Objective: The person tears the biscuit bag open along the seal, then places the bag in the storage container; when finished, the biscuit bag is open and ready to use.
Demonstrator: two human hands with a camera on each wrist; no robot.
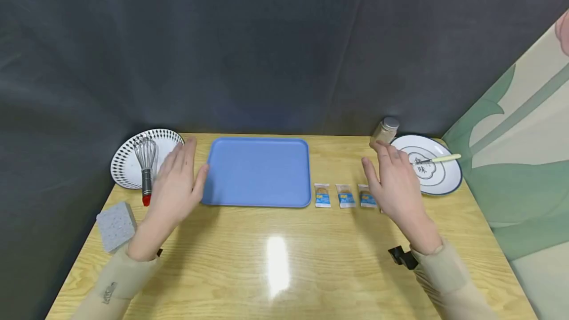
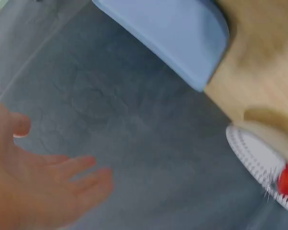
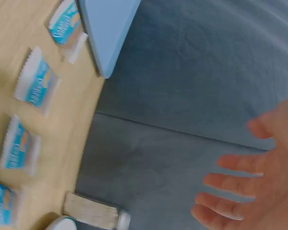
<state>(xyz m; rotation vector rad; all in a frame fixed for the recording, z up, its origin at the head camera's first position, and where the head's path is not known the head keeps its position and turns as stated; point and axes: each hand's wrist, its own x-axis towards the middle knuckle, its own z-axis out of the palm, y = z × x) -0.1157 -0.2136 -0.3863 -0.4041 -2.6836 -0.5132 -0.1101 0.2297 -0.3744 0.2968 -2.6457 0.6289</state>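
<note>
Both hands are held over the table with nothing in them. My left hand has its fingers extended and thumb apart, between a whisk and a blue tray. The whisk, with a black and red handle, leans on a patterned plate. My right hand has its fingers loosely extended, in front of a lidded jar and beside a white plate. Several small wrapped snacks lie in a row right of the tray; the right hand partly hides the row's end in the head view.
A grey speckled sponge-like block lies at the table's left edge. A brush-like tool with a pale yellow handle rests across the white plate. Dark cloth hangs behind the table, and a patterned curtain is on the right.
</note>
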